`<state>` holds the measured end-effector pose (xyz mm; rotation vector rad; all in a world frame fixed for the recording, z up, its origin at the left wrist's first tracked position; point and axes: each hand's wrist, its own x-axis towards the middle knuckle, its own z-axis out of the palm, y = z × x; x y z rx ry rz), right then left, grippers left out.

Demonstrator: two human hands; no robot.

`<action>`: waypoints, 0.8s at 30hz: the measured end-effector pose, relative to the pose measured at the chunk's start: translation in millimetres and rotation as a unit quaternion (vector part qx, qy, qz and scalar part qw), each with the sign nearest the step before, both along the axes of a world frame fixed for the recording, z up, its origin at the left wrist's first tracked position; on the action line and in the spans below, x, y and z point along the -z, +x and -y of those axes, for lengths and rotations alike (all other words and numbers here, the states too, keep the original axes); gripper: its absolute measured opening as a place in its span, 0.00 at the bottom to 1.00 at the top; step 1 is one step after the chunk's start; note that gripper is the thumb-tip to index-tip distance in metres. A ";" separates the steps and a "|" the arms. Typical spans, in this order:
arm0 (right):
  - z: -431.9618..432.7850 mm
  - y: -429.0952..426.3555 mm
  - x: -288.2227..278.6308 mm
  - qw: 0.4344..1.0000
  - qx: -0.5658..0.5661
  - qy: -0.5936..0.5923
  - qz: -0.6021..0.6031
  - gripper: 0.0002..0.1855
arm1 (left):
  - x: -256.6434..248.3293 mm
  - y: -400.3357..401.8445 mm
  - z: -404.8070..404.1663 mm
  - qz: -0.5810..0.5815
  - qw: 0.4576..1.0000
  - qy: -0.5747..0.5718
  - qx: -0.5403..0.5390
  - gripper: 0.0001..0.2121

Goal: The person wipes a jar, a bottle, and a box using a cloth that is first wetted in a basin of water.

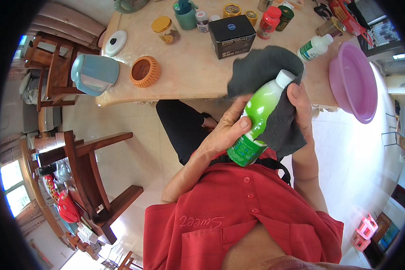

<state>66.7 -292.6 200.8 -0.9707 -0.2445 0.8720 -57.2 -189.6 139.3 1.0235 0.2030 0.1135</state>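
My left hand grips a green and white plastic bottle, its thumb across the middle of the bottle. The bottle is tilted, its white cap up and to the right, its base near my red shirt. My right hand holds a dark grey cloth against the upper right side of the bottle, thumb near the cap. Part of the cloth spreads behind the bottle, over the table edge. The fingers of my right hand are mostly hidden by the cloth.
On the table stand a black box, a red jar, a gold-lidded jar, a white bottle, an orange ribbed bowl and a blue kettle. A purple basin is at the right edge. Wooden chairs stand at left.
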 end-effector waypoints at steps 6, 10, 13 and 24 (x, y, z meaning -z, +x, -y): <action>1.3 -5.9 11.8 0.997 0.034 0.014 0.065 0.24 | 3.8 0.0 -6.2 -0.022 0.999 0.037 -0.001 0.32; 6.2 -12.4 24.8 0.994 0.068 0.005 0.090 0.26 | 6.8 2.8 -5.8 -0.004 0.995 0.094 -0.047 0.33; 6.1 -17.5 31.6 0.980 0.090 0.036 0.174 0.32 | -1.4 6.0 -5.4 0.012 0.995 0.090 -0.045 0.33; 1.2 -42.7 60.1 0.942 0.025 -0.073 0.328 0.46 | -22.6 25.7 -11.9 0.043 0.971 0.152 -0.179 0.29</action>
